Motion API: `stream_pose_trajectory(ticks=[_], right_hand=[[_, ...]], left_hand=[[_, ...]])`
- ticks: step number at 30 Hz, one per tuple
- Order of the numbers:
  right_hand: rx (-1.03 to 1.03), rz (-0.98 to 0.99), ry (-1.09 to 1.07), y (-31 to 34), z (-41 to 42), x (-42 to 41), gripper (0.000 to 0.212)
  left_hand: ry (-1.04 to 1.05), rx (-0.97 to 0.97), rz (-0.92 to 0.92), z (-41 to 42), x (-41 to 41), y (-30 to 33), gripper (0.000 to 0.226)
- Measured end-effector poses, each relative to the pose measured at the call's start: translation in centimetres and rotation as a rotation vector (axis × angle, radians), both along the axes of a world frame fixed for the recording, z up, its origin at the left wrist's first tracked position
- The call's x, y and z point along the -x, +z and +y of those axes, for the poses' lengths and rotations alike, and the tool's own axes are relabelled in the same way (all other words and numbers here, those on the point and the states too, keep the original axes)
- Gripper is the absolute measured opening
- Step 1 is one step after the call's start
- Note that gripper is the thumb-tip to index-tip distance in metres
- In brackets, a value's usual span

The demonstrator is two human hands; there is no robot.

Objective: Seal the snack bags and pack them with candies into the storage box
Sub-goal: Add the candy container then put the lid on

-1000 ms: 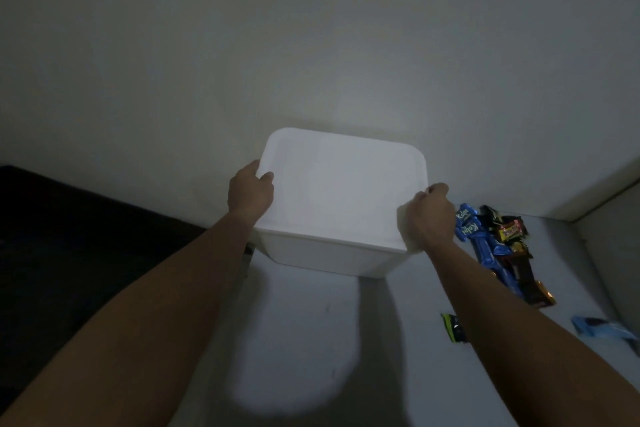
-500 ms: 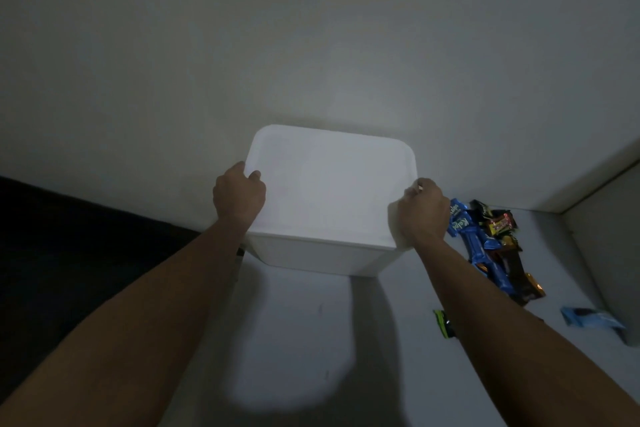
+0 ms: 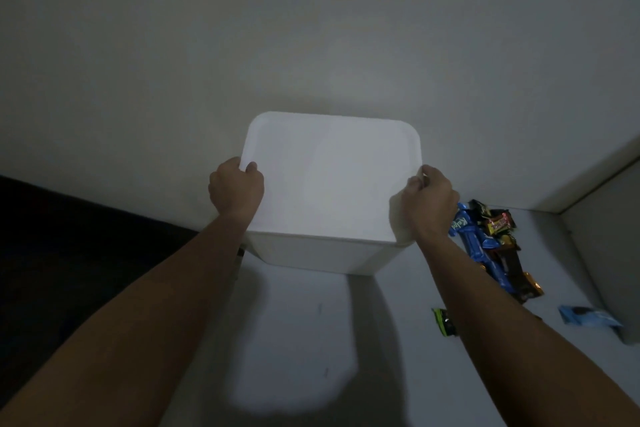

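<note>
Hands are clamped on the white storage box (image 3: 329, 184): left hand (image 3: 235, 187) and right hand (image 3: 431, 199) at opposite rims, likely for balance; candies (image 3: 491, 239) are heaped beside it on the table (image 3: 294, 340).

White box (image 3: 329, 184) on a pale desk (image 3: 298, 340), lid on, pushed up near the wall (image 3: 311, 28). Left hand (image 3: 236, 187) grips the lid's left edge, thumb on top. Right hand (image 3: 429, 199) grips the right edge, fingers curled over the rim. Candy pile (image 3: 498, 246) just right of the box, beside the right wrist: blue, brown, yellow wrappers. Green-black wrapper (image 3: 444, 321) lies apart, partly under the right forearm. Light blue packet (image 3: 588, 317) at far right. Dim light, dark area at left.
</note>
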State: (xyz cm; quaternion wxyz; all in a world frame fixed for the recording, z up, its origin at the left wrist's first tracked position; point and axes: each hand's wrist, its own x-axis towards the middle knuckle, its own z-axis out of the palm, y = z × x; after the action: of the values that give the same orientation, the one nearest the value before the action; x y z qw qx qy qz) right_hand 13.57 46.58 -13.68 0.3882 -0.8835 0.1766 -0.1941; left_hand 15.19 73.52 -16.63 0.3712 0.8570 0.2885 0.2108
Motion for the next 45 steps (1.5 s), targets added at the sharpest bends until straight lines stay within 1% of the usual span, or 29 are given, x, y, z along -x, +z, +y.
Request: stream_pose_trajectory(ticks=[2, 5, 8, 11, 13, 14, 18, 21, 22, 24, 26, 27, 29, 30, 32, 35, 38, 41, 45], right_hand=[[-0.028, -0.035, 0.007, 1.1, 0.0, 0.2, 0.022], [-0.132, -0.078, 0.013, 2.5, -0.1, 0.3, 0.023], [-0.193, -0.131, 0.049, 3.5, -0.2, 0.8, 0.027], [-0.259, -0.164, 0.089, 4.2, -0.4, 2.0, 0.032], [-0.328, -0.16, 0.106, 4.5, -0.8, 2.8, 0.036], [-0.341, -0.151, 0.108, 4.7, -1.1, 3.1, 0.037], [-0.354, -0.127, 0.096, 5.5, -2.0, 3.3, 0.037], [-0.366, -0.219, 0.103, 5.9, -1.7, 3.9, 0.035], [-0.376, -0.263, 0.118, 5.8, -1.5, 4.2, 0.035], [-0.415, -0.325, 0.127, 5.4, -1.2, 5.1, 0.034], [-0.481, -0.348, 0.106, 4.9, -1.0, 5.7, 0.033], [-0.514, -0.333, 0.095, 4.7, -1.0, 5.9, 0.033], [-0.573, -0.255, 0.107, 4.3, -1.0, 6.5, 0.035], [-0.592, -0.2, 0.128, 4.0, -1.0, 6.8, 0.038], [-0.59, -0.079, 0.181, 3.2, -1.0, 7.6, 0.039], [-0.499, 0.112, 0.276, 1.1, -1.5, 9.0, 0.016], [-0.433, 0.255, 0.356, -0.4, -1.8, 11.0, 0.012], [-0.347, 0.364, 0.406, -1.7, -2.1, 13.6, 0.014], [-0.302, 0.49, 0.418, -4.4, -2.9, 16.4, 0.01]], left_hand=[[0.034, 0.008, -0.031, -0.2, 0.3, 0.6, 0.028], [0.004, 0.082, -0.056, -0.2, 1.1, 1.3, 0.021], [-0.075, 0.233, -0.109, 0.1, 2.3, 1.9, 0.015], [-0.153, 0.458, -0.121, 0.4, 3.5, 2.3, 0.015], [-0.2, 0.613, -0.094, 0.5, 3.8, 2.7, 0.025], [-0.212, 0.656, -0.069, 0.6, 3.8, 3.0, 0.029], [-0.229, 0.687, 0.024, 0.5, 3.3, 4.3, 0.039], [-0.207, 0.733, -0.003, 0.4, 3.6, 3.8, 0.068], [-0.186, 0.748, -0.04, 0.3, 4.0, 3.8, 0.072], [-0.154, 0.742, -0.14, 0.2, 4.3, 3.6, 0.072], [-0.125, 0.731, -0.241, 0.4, 4.0, 4.4, 0.065], [-0.109, 0.699, -0.287, 0.4, 4.0, 5.1, 0.059], [-0.027, 0.62, -0.321, 0.4, 4.3, 6.6, 0.048], [0.043, 0.593, -0.317, 0.8, 4.5, 6.8, 0.05], [0.186, 0.513, -0.268, 1.5, 5.6, 6.5, 0.053], [0.308, 0.36, -0.147, 2.1, 9.0, 4.7, 0.047], [0.352, 0.321, -0.049, 1.9, 13.2, 2.7, 0.05], [0.394, 0.291, 0.053, 1.1, 17.2, 0.9, 0.052], [0.379, 0.23, 0.109, -0.6, 22.1, -1.9, 0.048]])
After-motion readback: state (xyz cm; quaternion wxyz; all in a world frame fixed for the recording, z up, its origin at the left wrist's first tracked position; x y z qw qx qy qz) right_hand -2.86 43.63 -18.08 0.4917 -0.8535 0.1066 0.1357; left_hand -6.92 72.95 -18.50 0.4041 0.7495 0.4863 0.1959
